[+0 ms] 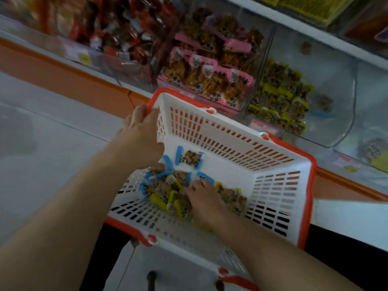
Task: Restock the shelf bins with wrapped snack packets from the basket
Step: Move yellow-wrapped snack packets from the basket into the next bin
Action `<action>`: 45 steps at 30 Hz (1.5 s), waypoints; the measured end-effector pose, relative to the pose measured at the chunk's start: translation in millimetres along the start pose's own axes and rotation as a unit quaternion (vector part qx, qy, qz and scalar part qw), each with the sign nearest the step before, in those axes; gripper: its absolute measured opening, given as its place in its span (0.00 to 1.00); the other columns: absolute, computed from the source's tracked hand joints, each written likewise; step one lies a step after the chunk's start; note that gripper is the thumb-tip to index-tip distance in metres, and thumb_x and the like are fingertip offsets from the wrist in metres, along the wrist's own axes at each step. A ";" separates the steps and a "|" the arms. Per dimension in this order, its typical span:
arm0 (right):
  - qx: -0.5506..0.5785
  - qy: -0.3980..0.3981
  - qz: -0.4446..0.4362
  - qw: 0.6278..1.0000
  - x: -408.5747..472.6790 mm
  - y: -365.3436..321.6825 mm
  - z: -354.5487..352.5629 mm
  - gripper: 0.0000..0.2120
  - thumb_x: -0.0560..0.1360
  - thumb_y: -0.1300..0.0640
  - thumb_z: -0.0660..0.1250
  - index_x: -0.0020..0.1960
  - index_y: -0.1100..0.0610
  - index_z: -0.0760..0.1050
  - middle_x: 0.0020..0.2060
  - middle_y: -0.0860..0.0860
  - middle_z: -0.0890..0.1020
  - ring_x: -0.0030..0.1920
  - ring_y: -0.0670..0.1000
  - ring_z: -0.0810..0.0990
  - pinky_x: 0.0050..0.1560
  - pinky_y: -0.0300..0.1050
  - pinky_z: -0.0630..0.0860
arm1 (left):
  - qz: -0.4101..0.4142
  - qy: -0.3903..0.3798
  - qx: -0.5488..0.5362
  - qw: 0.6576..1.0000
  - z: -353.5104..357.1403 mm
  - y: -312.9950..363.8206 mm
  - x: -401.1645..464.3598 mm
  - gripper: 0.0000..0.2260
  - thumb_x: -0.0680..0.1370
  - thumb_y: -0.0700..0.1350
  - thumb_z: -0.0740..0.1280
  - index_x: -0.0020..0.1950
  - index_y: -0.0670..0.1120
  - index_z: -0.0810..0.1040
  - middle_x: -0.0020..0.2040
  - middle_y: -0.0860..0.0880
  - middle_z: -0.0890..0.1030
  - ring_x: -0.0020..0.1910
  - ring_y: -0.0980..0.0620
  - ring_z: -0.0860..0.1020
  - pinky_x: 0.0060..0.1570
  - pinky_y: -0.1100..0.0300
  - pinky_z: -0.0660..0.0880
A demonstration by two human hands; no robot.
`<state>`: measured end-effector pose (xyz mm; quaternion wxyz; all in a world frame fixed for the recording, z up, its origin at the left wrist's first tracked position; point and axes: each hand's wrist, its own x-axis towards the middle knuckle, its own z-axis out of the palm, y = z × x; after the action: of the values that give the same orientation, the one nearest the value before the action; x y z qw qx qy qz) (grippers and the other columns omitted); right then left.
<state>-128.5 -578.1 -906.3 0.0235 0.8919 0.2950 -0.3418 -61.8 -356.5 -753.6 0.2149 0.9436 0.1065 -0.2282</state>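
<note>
A: Entry, head view. Basket: white slotted plastic, red rim, tilted, held up in front of the shelf bins. Confirm left hand?

B: Left hand is at the basket's far-left corner. Fingers curl over the red rim there, clamped on it; thumb side lies against the outside wall.

A: Right hand?

B: Right hand is down inside the basket, palm down on the heap of snack packets. Fingertips touch the packets; whether they are pinching one I cannot tell, since the hand covers its own fingers.

A: Packet positions?

B: Most lie bunched in the basket's lower-left part, yellow-edged and blue-edged wrappers mixed. One blue-edged packet lies apart, just above the heap on the basket floor. A few yellow-edged ones sit just to the right of the right hand.

A: Bins?

B: Clear-walled bins run along the shelf behind the basket. Red-wrapped bin at left, blurred. Pink-wrapped bin in the middle, well filled, directly beyond the basket's far rim. Yellow-wrapped bin to its right, partly filled, packets stacked against its left wall. Further right, another bin shows only a packet or two.

A: Below?

B: Orange trim strip runs under the shelf edge; grey floor at left.
</note>
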 end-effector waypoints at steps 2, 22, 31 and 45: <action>-0.032 0.017 0.010 0.999 4.1 -6.4 8.3 0.26 0.77 0.63 0.71 0.75 0.56 0.71 0.66 0.59 0.72 0.69 0.63 0.67 0.70 0.57 0.66 | 0.002 -0.001 -0.010 1.000 -2.0 -0.8 -0.5 0.34 0.78 0.46 0.69 0.79 0.53 0.55 0.80 0.54 0.50 0.79 0.40 0.54 0.76 0.39 0.64; 0.493 0.108 0.095 0.858 -92.3 69.5 -173.5 0.19 0.75 0.51 0.81 0.58 0.36 0.76 0.53 0.43 0.85 0.54 0.50 0.85 0.59 0.59 0.82 | 0.151 -0.118 -0.215 0.958 6.2 71.7 -14.4 0.21 0.77 0.43 0.76 0.62 0.64 0.75 0.43 0.61 0.85 0.45 0.60 0.84 0.52 0.51 0.83; 0.536 0.251 0.132 0.795 -113.7 111.3 -170.5 0.06 0.79 0.50 0.76 0.52 0.44 0.79 0.46 0.44 0.86 0.45 0.44 0.84 0.46 0.49 0.82 | 0.138 -0.048 -0.374 0.916 38.1 121.7 -21.9 0.21 0.73 0.34 0.78 0.54 0.60 0.85 0.50 0.57 0.87 0.45 0.53 0.86 0.51 0.49 0.84; 0.342 0.225 0.377 0.831 -168.6 224.0 -158.3 0.18 0.77 0.52 0.69 0.62 0.54 0.66 0.50 0.50 0.69 0.59 0.56 0.69 0.52 0.51 0.70 | 0.233 0.026 -0.260 0.937 62.8 303.8 139.9 0.28 0.74 0.41 0.77 0.72 0.55 0.76 0.61 0.60 0.81 0.53 0.63 0.82 0.55 0.62 0.81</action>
<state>-12.5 -810.3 -715.9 -0.2230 0.9373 -0.2027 -0.1749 127.1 -639.5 -762.4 0.4972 0.8586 -0.0552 -0.1118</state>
